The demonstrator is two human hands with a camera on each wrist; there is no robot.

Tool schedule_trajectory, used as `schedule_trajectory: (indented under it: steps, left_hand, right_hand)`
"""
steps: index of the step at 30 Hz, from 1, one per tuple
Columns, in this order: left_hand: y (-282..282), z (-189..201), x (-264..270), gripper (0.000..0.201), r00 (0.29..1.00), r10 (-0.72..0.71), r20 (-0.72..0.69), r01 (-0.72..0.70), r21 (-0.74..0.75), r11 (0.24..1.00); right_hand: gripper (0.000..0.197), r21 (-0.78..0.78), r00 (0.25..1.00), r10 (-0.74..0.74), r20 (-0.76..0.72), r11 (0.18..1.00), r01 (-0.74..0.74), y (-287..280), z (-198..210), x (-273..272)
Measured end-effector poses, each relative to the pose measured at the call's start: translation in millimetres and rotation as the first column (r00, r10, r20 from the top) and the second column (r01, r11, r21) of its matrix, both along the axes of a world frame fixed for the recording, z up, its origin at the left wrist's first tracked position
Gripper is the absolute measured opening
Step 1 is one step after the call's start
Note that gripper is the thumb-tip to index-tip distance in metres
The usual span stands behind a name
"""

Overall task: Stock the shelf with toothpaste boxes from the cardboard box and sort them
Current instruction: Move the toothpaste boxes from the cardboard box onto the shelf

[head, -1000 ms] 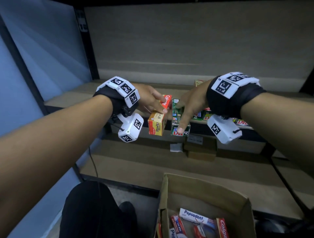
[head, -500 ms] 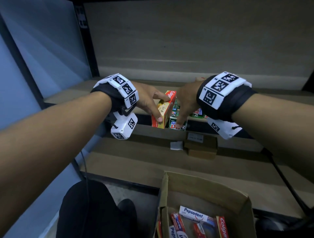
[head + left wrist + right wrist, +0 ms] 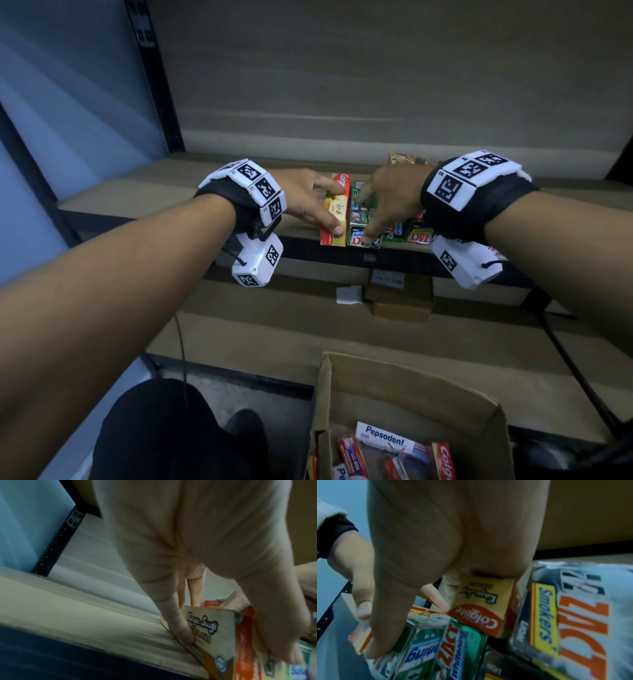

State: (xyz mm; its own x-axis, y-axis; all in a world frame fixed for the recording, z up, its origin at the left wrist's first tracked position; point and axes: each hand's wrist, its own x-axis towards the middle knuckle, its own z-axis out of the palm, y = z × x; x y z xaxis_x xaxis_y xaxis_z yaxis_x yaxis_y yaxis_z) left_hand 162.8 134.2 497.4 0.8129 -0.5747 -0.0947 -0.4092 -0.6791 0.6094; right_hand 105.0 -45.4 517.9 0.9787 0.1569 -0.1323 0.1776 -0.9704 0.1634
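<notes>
Seating the Colgate box [image 3: 337, 219] just left of the green box [image 3: 358, 216], touching it, we curled our left hand [image 3: 308, 202] in a grip round it. Our right hand [image 3: 394, 198] pressed the green box; whether its grip held anything, we could not tell. Next, we judged: release, then fetch from the cardboard box [image 3: 411, 380] below.

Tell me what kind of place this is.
Probably a shop aisle or stockroom. A perforated black upright carries board shelves; branded toothpaste boxes line the front edge, and an open cardboard box of more stock sits below.
</notes>
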Motion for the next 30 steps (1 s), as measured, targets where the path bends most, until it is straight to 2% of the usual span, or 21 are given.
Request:
schedule_trajectory:
  steps: [6, 12, 16, 18, 24, 30]
  left_hand:
    - [-6, -4, 9, 0.081, 0.999, 0.005, -0.040, -0.007, -0.032, 0.999]
    - [-10, -5, 8, 0.081, 0.999, 0.001, -0.051, -0.002, -0.024, 1.000]
    - [-13, -6, 2, 0.077, 0.998, -0.010, -0.066, 0.008, -0.035, 0.999]
    - [-14, -6, -2, 0.073, 0.998, -0.015, -0.062, 0.014, -0.023, 1.000]
    - [-14, -1, -21, 0.049, 1.000, -0.025, -0.009, 0.026, 0.039, 0.999]
    - [-10, 7, -45, 0.037, 1.000, -0.028, 0.013, 0.027, 0.068, 0.997]
  right_hand:
    - [0.090, 0.044, 0.999, -0.029, 0.027, 0.999, 0.028, -7, -7, 8]
    - [0.088, 0.057, 0.999, -0.022, 0.034, 0.998, 0.020, -9, -8, 8]
    - [0.078, 0.117, 0.999, 0.003, 0.034, 0.993, -0.007, -15, -7, 2]
    - [0.075, 0.127, 0.998, 0.026, 0.063, 0.991, -0.034, -19, -4, -4]
    - [0.084, 0.178, 0.989, 0.061, 0.132, 0.981, -0.084, -33, 7, -30]
    - [0.075, 0.210, 0.986, 0.068, 0.149, 0.973, -0.099, -44, 14, -60]
